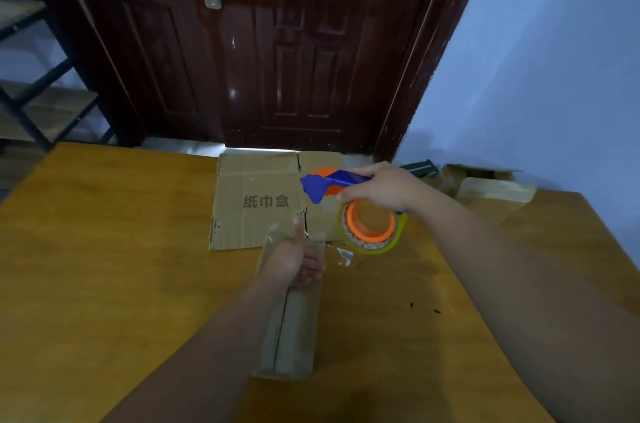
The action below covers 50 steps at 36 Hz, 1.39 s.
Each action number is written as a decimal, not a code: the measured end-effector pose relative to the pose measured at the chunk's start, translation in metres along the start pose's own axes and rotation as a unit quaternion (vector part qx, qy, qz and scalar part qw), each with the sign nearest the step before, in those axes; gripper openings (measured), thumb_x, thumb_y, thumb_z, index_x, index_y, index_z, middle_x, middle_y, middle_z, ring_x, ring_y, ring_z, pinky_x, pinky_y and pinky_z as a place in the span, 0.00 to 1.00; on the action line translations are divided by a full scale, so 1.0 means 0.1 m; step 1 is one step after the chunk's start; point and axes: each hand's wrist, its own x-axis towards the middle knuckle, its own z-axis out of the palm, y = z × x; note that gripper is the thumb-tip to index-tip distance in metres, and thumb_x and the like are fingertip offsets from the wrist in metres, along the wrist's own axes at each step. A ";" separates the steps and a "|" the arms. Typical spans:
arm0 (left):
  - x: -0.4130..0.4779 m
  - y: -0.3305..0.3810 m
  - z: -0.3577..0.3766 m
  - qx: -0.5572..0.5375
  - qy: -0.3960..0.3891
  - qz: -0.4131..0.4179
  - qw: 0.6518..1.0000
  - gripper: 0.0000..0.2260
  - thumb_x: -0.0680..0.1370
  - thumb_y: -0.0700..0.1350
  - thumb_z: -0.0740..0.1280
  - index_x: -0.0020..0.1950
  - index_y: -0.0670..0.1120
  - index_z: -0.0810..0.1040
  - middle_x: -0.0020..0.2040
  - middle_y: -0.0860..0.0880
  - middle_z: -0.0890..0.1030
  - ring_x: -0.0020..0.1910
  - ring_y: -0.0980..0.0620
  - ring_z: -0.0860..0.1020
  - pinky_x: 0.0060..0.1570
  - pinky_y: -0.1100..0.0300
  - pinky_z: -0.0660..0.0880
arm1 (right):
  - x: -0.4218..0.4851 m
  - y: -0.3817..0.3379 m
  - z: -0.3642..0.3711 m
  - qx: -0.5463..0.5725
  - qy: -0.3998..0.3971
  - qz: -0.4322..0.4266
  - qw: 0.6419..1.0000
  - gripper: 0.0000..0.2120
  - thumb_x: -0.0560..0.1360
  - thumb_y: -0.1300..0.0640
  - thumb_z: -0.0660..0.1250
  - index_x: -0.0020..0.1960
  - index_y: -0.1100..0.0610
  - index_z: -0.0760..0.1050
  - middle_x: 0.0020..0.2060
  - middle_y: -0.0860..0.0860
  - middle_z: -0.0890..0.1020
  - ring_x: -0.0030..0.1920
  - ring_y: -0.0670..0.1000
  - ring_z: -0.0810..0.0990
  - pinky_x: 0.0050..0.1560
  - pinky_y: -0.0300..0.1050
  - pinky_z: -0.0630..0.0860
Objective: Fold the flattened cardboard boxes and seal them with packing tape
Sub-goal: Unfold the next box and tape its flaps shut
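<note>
on my feed i see both arms bare to the frame edge: left forearm [214,336] at 7 o'clock, right forearm [502,249] at 4 o'clock. left hand [294,259] and right hand [377,187] are bare too.

Folded box [294,329] on table [104,249], flattened cardboard [256,200] behind it.

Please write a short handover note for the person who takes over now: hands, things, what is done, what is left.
Left hand: lies on the far end of the box; blurred, grip unclear.
Right hand: grips the tape dispenser, raised over the table.
Flat cardboard: behind the box, unfolded.
Done: one box folded; taping seems begun at its far end.
Left: tape the seam, which looks bare near you; then fold the flat cardboard.
</note>
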 end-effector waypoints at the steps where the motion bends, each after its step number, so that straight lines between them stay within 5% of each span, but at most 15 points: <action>1: 0.00 -0.01 -0.03 -0.042 -0.018 -0.028 0.999 0.40 0.77 0.69 0.44 0.45 0.37 0.81 0.37 0.43 0.85 0.35 0.48 0.83 0.31 0.61 0.75 | 0.00 0.00 0.03 0.018 0.004 -0.006 1.000 0.27 0.67 0.37 0.72 0.63 0.43 0.75 0.42 0.46 0.80 0.40 0.47 0.78 0.40 0.43 0.70; 5: 0.02 -0.03 -0.17 -0.131 -0.109 -0.097 0.981 0.44 0.73 0.74 0.43 0.50 0.35 0.79 0.45 0.39 0.84 0.44 0.44 0.84 0.39 0.56 0.78 | 0.03 -0.01 0.13 0.086 0.009 -0.041 0.995 0.32 0.67 0.38 0.73 0.69 0.42 0.70 0.48 0.43 0.79 0.42 0.43 0.77 0.41 0.39 0.71; 12: 0.05 -0.05 -0.38 -0.216 -0.214 -0.105 0.947 0.45 0.71 0.75 0.40 0.60 0.40 0.74 0.55 0.43 0.83 0.57 0.48 0.78 0.54 0.50 0.73 | 0.06 -0.01 0.36 0.188 0.004 -0.097 0.977 0.36 0.66 0.39 0.75 0.71 0.44 0.68 0.61 0.44 0.76 0.57 0.45 0.77 0.58 0.44 0.73; 19: 0.05 -0.09 -0.41 -0.268 -0.149 -0.105 0.946 0.25 0.75 0.62 0.62 0.55 0.41 0.75 0.37 0.50 0.84 0.44 0.52 0.79 0.48 0.46 0.75 | 0.06 0.08 0.51 0.171 -0.021 -0.113 0.979 0.37 0.68 0.40 0.73 0.73 0.44 0.63 0.62 0.42 0.73 0.60 0.45 0.75 0.57 0.40 0.71; 23: 0.06 -0.09 -0.44 -0.252 -0.156 -0.109 0.949 0.16 0.69 0.54 0.70 0.49 0.43 0.79 0.35 0.50 0.82 0.40 0.53 0.78 0.49 0.49 0.75 | 0.04 0.13 0.54 0.164 -0.022 -0.122 0.979 0.36 0.70 0.43 0.73 0.73 0.45 0.63 0.61 0.41 0.73 0.59 0.44 0.74 0.53 0.36 0.70; 28: 0.06 -0.08 -0.36 -0.244 -0.160 -0.107 0.950 0.06 0.75 0.49 0.68 0.45 0.48 0.79 0.35 0.50 0.81 0.38 0.53 0.78 0.51 0.51 0.75 | 0.05 0.17 0.57 0.185 -0.022 -0.124 0.975 0.36 0.70 0.44 0.73 0.74 0.45 0.62 0.63 0.42 0.72 0.61 0.44 0.73 0.56 0.37 0.70; 38: 0.07 -0.06 -0.27 -0.236 -0.086 -0.120 0.960 0.04 0.79 0.40 0.63 0.47 0.42 0.76 0.42 0.46 0.79 0.42 0.51 0.78 0.52 0.51 0.73 | 0.04 0.18 0.63 0.194 -0.033 -0.128 0.972 0.37 0.69 0.43 0.73 0.74 0.44 0.61 0.58 0.36 0.71 0.58 0.41 0.75 0.53 0.36 0.73; 45: 0.14 -0.11 -0.31 -0.236 -0.070 -0.074 0.966 0.03 0.78 0.38 0.65 0.49 0.41 0.78 0.44 0.44 0.82 0.45 0.49 0.80 0.41 0.57 0.76 | -0.02 0.18 0.63 0.132 -0.069 -0.137 0.979 0.50 0.61 0.37 0.75 0.76 0.44 0.55 0.64 0.40 0.67 0.59 0.43 0.72 0.52 0.34 0.71; 50: 0.12 -0.15 -0.32 -0.197 -0.092 -0.037 0.975 0.03 0.78 0.37 0.65 0.49 0.40 0.78 0.37 0.45 0.84 0.41 0.49 0.81 0.38 0.57 0.77 | -0.11 0.29 0.58 -0.011 -0.080 -0.160 0.984 0.45 0.67 0.45 0.76 0.75 0.42 0.51 0.54 0.37 0.69 0.45 0.39 0.74 0.35 0.27 0.69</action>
